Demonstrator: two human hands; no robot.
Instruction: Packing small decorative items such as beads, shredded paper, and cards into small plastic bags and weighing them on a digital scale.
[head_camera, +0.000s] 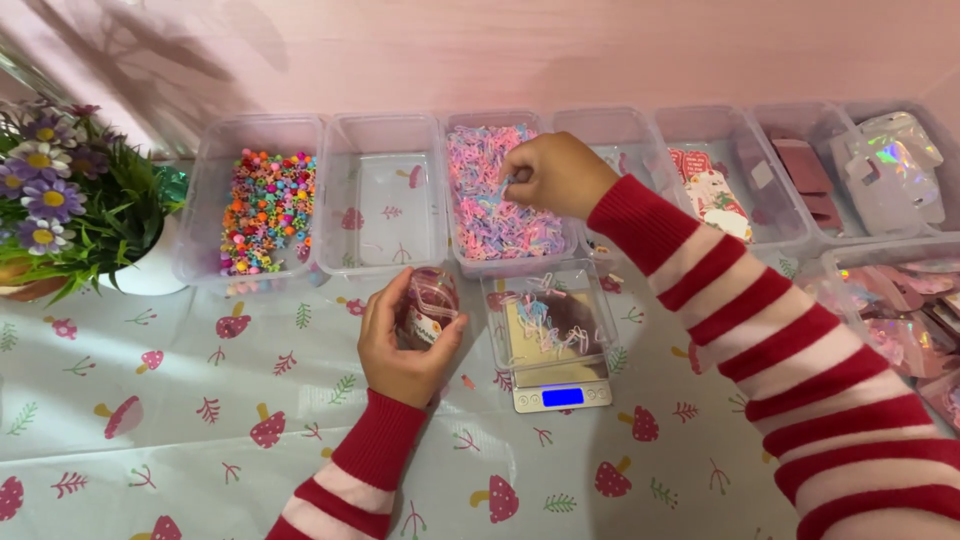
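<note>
Two hands are at work over a cloth printed with red mushrooms (150, 440). My right hand (552, 175) reaches into the third clear bin (460, 200) from the left, fingertips pinched narrow on a few of the tiny pastel elastic bands (490, 220) that fill it in pink, lilac and blue. My left hand (400, 335) is wrapped around a small clear jar (428, 300) with a pink rim and a pale label on its side, held tilted just left of the scale.

One small digital scale (560, 392) sits below that bin, its display lit blue; a clear tray (545, 325) rests on it, holding a loose cluster of bands.

Bins run in a row along the pink wall: the first (205, 200) holds multicoloured beads, the second (385, 190) shows only its bare floor. To the right, a bin holds red and white printed cards (712, 195), then dark pink packets (805, 175), then holographic pouches (890, 165). A white pot of purple flowers (60, 190) stands far left.
</note>
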